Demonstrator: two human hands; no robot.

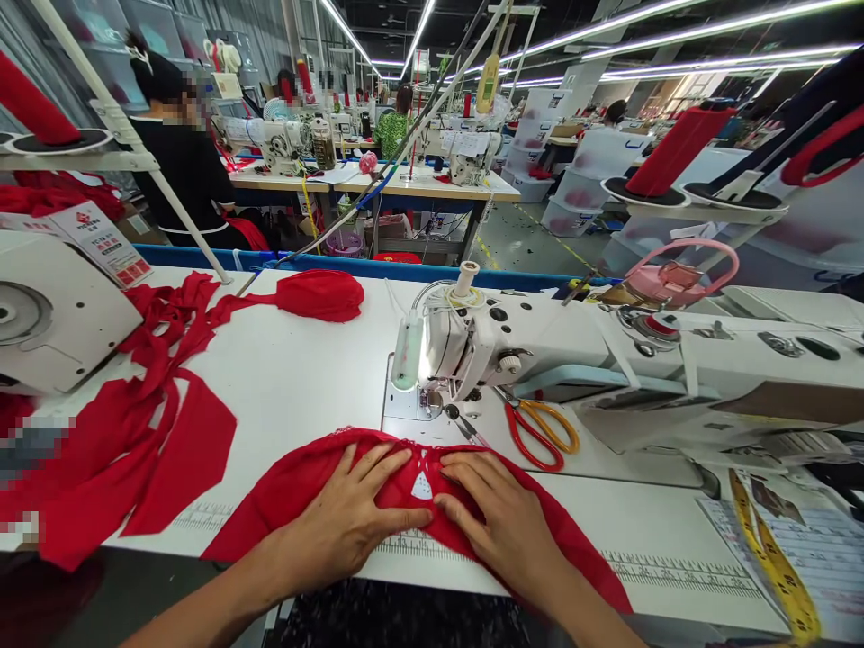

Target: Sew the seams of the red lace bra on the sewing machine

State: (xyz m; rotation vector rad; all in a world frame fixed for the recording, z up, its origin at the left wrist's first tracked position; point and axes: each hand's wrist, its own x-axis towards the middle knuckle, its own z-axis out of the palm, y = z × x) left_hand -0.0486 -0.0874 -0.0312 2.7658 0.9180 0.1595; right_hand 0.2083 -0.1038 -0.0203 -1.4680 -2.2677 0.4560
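Note:
A red fabric piece (283,490) lies spread in an arc along the front of the white table, with a small gap near its middle. My left hand (351,508) rests flat on it just left of the gap, fingers spread. On the right of the gap my right hand (496,513) presses on the same cloth, its fingers extended and thumb apart. Beyond the hands stands a white sewing machine (553,337), its lit needle area over a metal plate (401,396). The cloth's upper edge is in front of that plate, apart from the needle.
Scissors with red and orange handles (540,436) lie right of the needle area. More red fabric (182,441) is heaped at the left beside another machine (60,310). A red bundle (320,295) sits at the back. A yellow measuring tape (776,567) lies at the right.

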